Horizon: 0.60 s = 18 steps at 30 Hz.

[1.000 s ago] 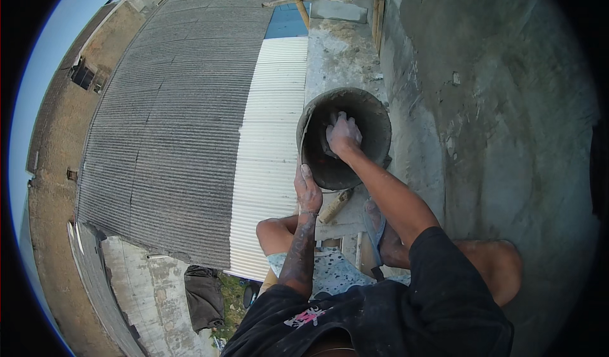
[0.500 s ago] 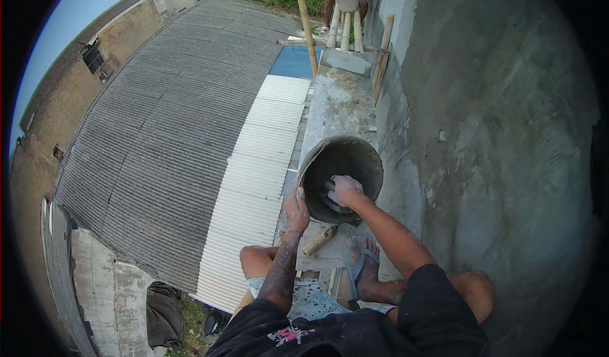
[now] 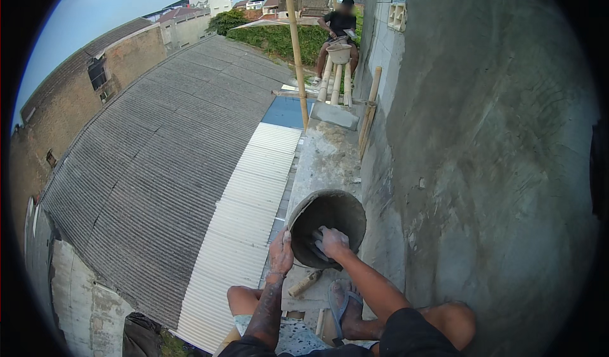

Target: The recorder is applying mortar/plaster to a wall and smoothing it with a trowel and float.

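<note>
Bucket (image 3: 347, 217), dark grey and round, is on the narrow concrete ledge (image 3: 330, 157), just in front of the sitting person, with its mouth open toward them. The left hand (image 3: 281, 253) lies against the outer side of the bucket, near the rim, with its thumb upward. The fingers are partly hidden, so I cannot tell if this grip is clamped or only pressing. The right hand (image 3: 333, 240) is inside the bucket, with fingers bent downward. Something grey is at these fingers, but the inside is dark, and I cannot tell if the grip is together on it or apart.

Between the bucket and the person lies a short piece of bamboo (image 3: 305, 283), and beside it is a foot in a grey-blue sandal (image 3: 341, 307). On the person's right rises a rough grey wall (image 3: 488, 167). On the left, below the ledge, I see a white corrugated strip (image 3: 231, 249) and a wide grey corrugated roof (image 3: 152, 173). Farther along, another person (image 3: 342, 22) in dark clothes sits behind a pale bucket (image 3: 339, 54), which is above some bamboo poles (image 3: 336, 85).
</note>
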Available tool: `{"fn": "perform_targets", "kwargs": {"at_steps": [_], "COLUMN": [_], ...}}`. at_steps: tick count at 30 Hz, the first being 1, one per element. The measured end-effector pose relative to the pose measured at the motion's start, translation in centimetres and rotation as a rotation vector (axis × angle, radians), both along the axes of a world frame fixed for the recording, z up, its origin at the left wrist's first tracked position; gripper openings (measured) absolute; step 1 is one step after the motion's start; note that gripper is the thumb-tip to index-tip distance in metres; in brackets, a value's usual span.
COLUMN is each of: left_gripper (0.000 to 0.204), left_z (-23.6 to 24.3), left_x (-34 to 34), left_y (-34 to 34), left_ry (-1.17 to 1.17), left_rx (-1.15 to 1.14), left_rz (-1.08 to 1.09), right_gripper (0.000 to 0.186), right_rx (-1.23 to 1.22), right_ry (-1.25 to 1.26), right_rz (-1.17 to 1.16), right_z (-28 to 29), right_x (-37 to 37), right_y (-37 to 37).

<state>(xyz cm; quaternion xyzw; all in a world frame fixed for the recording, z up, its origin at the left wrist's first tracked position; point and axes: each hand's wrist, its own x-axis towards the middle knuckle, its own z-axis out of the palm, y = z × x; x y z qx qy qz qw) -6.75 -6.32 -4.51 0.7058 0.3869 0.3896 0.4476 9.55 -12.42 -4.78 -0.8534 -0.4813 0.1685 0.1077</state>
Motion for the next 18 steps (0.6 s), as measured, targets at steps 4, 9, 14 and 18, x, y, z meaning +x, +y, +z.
{"fn": "perform_targets", "kwargs": {"at_steps": [4, 9, 14, 18], "left_gripper": [0.043, 0.038, 0.036, 0.034], "left_z": [2.5, 5.3, 6.5, 5.6], "left_x": [1.5, 4.5, 6.9, 7.7], "left_y": [2.7, 6.3, 7.7, 7.2], "left_ry": [0.092, 0.184, 0.236, 0.176], "left_rx": [0.063, 0.198, 0.273, 0.22], "left_rz": [0.05, -0.017, -0.19, -0.126], "right_gripper": [0.047, 0.046, 0.045, 0.045], "right_rx": [0.033, 0.011, 0.031, 0.055], "right_ry": [0.011, -0.021, 0.022, 0.012], "right_rz": [0.024, 0.002, -0.004, -0.02], "right_z": [-0.2, -0.3, -0.4, -0.6], "right_x": [-0.3, -0.4, -0.3, -0.1], "right_y": [0.1, 0.3, 0.1, 0.0]}}
